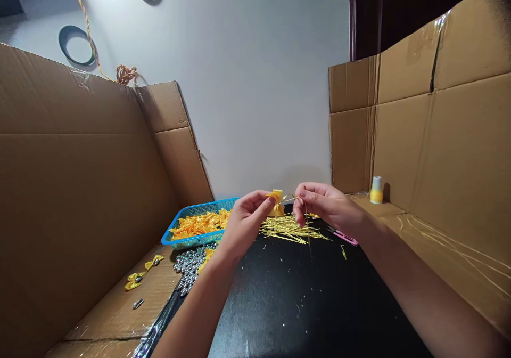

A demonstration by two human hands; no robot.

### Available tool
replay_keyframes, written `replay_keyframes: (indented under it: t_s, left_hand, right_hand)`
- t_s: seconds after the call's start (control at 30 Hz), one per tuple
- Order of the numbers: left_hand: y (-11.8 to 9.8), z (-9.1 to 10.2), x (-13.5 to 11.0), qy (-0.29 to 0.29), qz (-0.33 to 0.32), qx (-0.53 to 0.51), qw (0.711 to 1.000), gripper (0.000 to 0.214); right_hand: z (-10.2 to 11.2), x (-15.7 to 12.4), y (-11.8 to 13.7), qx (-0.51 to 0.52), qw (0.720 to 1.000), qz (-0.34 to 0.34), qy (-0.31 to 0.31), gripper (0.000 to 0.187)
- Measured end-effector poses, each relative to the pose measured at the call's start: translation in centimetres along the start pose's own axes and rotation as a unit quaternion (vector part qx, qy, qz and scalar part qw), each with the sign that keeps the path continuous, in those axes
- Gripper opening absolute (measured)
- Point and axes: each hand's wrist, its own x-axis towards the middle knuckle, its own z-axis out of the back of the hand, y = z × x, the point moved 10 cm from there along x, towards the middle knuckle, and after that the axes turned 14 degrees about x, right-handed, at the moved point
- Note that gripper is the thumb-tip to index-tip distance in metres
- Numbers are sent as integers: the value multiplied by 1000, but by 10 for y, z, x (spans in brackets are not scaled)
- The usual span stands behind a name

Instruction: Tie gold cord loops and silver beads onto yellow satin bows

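My left hand (pixel 248 220) pinches a yellow ribbon bow (pixel 277 204) between thumb and fingers, above the black table (pixel 271 299). To its right, my right hand (pixel 327 204) is closed on a thin yellow strand (pixel 293 196) that runs across to the bow. A fine loose end hangs below the right fingers; whether it is tied to the bow I cannot tell. Under both hands lies a heap of cut yellow strips (pixel 285 230). Pink-handled snips (pixel 344 235) rest by my right wrist.
A blue basket (pixel 195 239) of orange-yellow bows stands behind my left arm, with silver beads (pixel 189 265) in front. Several bows with beads, including one bow (pixel 134 281), lie on cardboard at left. A yellow thread spool (pixel 376 190) stands right. Cardboard walls (pixel 447 150) flank both sides.
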Motion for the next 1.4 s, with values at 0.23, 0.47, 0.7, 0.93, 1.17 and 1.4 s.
replay_keyframes:
  t_s: [0.23, 0.47, 0.7, 0.93, 1.17, 1.4]
  left_hand:
    - [-1, -3, 0, 16, -4, -3, 1000, 22]
    - [-12, -6, -4, 34, -45, 2, 998, 33]
    - [-14, -13, -6, 74, -77, -21, 994, 17]
    - [-16, -15, -7, 90, -84, 21, 992, 12]
    - [-16, -21, -11, 91, -49, -32, 994, 12]
    - [-11, -27, -11, 109, -16, -64, 992, 20]
  right_hand:
    - [-5, -2, -2, 30, 999, -14, 32, 26]
    - [-1, -1, -3, 74, 997, -18, 13, 20]
    - [-3, -1, -1, 77, 997, -13, 11, 21]
    - [-9, -2, 4, 71, 997, 6, 32, 22]
    - [-11, -4, 8, 35, 999, 14, 22, 21]
    - [-22, -6, 11, -51, 997, 29, 50, 23]
